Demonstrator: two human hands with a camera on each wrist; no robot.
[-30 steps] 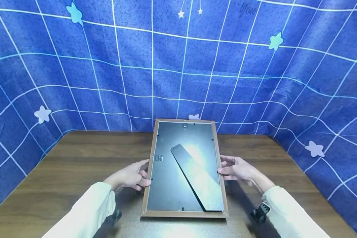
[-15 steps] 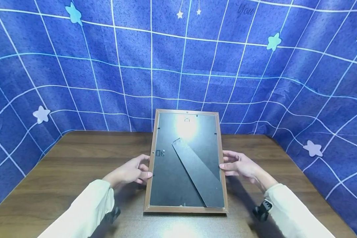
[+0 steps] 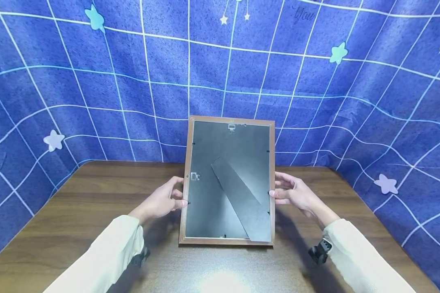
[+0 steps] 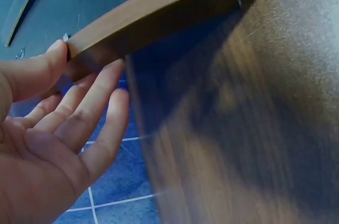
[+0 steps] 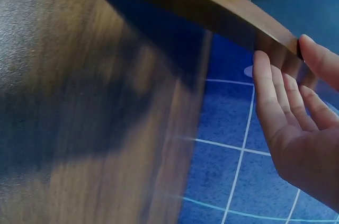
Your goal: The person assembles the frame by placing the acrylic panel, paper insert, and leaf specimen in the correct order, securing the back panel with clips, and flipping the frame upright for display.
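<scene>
A picture frame [image 3: 205, 203] with a thin wooden border and a dark backing faces me back side out, tilted up in the middle of the head view. Its slanted easel stand [image 3: 242, 199] lies against the backing, and small metal hangers [image 3: 232, 127] sit near the top and left edges. My left hand [image 3: 165, 198] pinches the left border, thumb on the back and fingers behind. On the opposite border my right hand [image 3: 297, 193] pinches in the same way. Both wrist views show the thumbs and fingertips at the frame's wooden edge [image 4: 153, 12]. The front of the frame is hidden.
Beneath the frame is a brown wood-grain table [image 3: 106, 195], with a bright glare near its front. A blue curtain [image 3: 139, 93] with white grid lines and stars hangs behind and around the sides. A small black device [image 3: 320, 251] sits at the right wrist.
Both hands have raised the picture frame and tipped it more upright, its top edge now higher against the curtain. The easel stand now lies closer to the backing.
</scene>
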